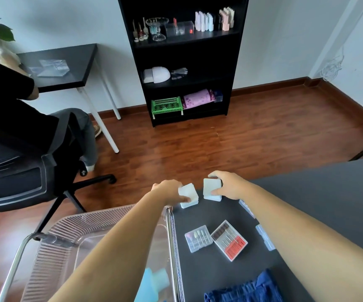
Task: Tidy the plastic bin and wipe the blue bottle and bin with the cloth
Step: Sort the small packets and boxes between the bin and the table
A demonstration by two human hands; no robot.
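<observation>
Gripping a white box (188, 196) each at mid-frame, the left hand (167, 190) and right hand (230, 186) pinch theirs; the clear plastic bin (67, 227) sits lower left, blue cloth (248, 288) bottom centre.

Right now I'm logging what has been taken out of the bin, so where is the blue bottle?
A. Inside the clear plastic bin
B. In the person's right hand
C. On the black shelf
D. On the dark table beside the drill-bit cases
A: the blue bottle lies inside the clear plastic bin, under the left forearm, while each hand holds a small white box.
</observation>
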